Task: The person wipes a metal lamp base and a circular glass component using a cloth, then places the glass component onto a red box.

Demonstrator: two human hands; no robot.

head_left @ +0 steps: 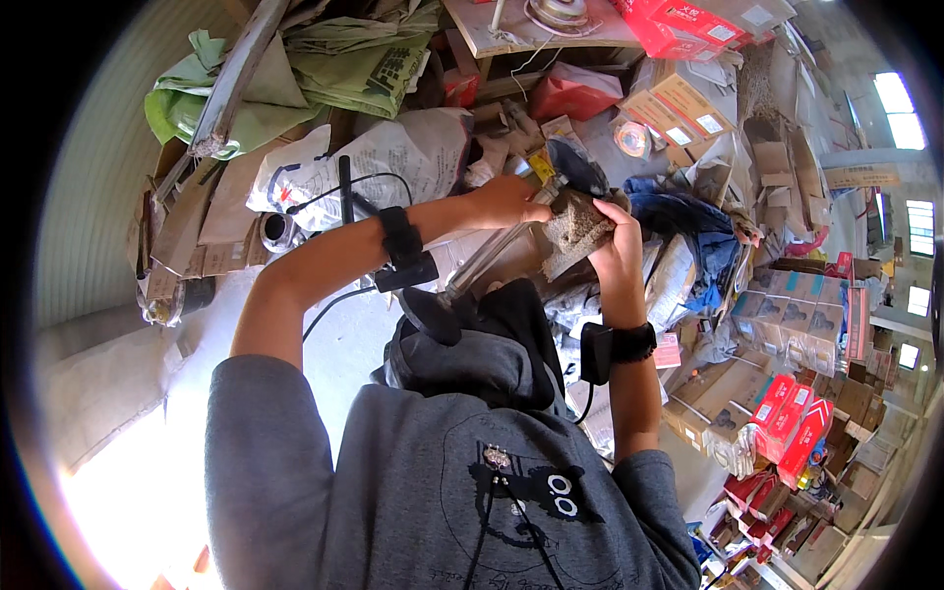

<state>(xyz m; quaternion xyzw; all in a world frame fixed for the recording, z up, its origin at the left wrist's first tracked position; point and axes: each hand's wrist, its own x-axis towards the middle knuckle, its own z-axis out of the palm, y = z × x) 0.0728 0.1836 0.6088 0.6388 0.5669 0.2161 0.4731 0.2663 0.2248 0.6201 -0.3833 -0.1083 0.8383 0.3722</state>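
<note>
A long metal rod (480, 264) lies diagonally in front of my body, with a dark rounded piece (578, 165) at the far end and another dark disc-shaped piece (430, 318) near my waist. My left hand (513, 202) is closed round the rod's upper part. My right hand (617, 228) grips a tan, coarse woven cloth (575, 231) beside the rod's far end, thumb and fingers on its right side. Black straps with small devices sit on both forearms; whether the cloth touches the rod underneath is hard to tell.
Ahead are a wooden table (521, 25), green sacks (344, 64), a white sack (413, 143) and cardboard boxes (669, 103). Dark blue fabric (703, 246) lies to the right, with stacked boxes (787, 324) and red cartons (787, 413). Flattened cardboard (206, 226) is at the left.
</note>
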